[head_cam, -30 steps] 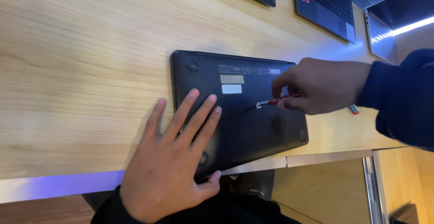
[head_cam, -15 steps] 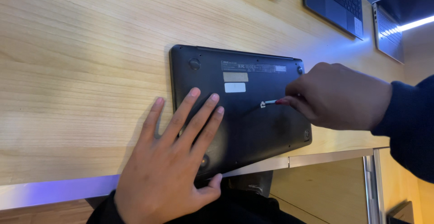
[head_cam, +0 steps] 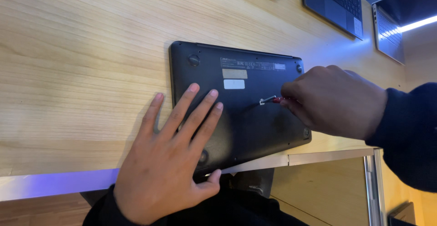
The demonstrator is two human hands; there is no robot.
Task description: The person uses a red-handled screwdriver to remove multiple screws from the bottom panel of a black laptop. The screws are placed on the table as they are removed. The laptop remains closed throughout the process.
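Gripping screwdriver [head_cam: 273,100] in closed right hand [head_cam: 334,100] | left hand [head_cam: 170,162] flat, holding nothing, on laptop [head_cam: 255,116]

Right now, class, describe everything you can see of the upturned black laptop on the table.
The black laptop lies closed, underside up, on the light wooden table, one corner near the table's edge. Its matte, plastic-looking base shows round rubber feet, a line of small print and two pale rectangular stickers. The left hand presses flat on it with fingers spread; the right hand holds a red-handled screwdriver whose tip meets the base near the middle.
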